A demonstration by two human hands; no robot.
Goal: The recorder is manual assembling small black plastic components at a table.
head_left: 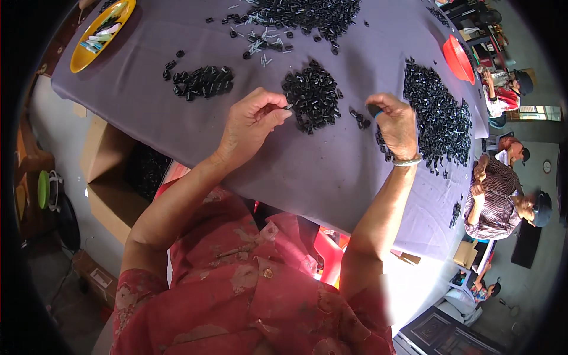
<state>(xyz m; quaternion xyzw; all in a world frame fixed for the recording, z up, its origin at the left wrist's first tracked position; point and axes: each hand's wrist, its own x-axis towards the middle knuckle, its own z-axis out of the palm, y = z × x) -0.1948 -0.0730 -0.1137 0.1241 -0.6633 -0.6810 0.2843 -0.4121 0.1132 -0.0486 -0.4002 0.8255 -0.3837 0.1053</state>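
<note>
My left hand (255,121) is closed in a pinch at the left edge of a small pile of black plastic pieces (316,97). What sits between its fingertips is too small to name. To the right, my right hand (395,123) is curled with thumb and forefinger together. A dark blue-black patch shows at its fingertips, and I cannot tell whether it is a finger cover or a held piece. Just left of it lie a few loose black pieces (360,119). A wide heap of black pieces (435,112) spreads behind and beside this hand, which hides part of it.
A grey cloth covers the table (278,171). Another black cluster (204,81) lies left, with pale slim pieces (263,42) by the far heap (313,15). A yellow dish (80,56), red bowl (457,60) and open cardboard box (106,192) stand around. Other people sit at right.
</note>
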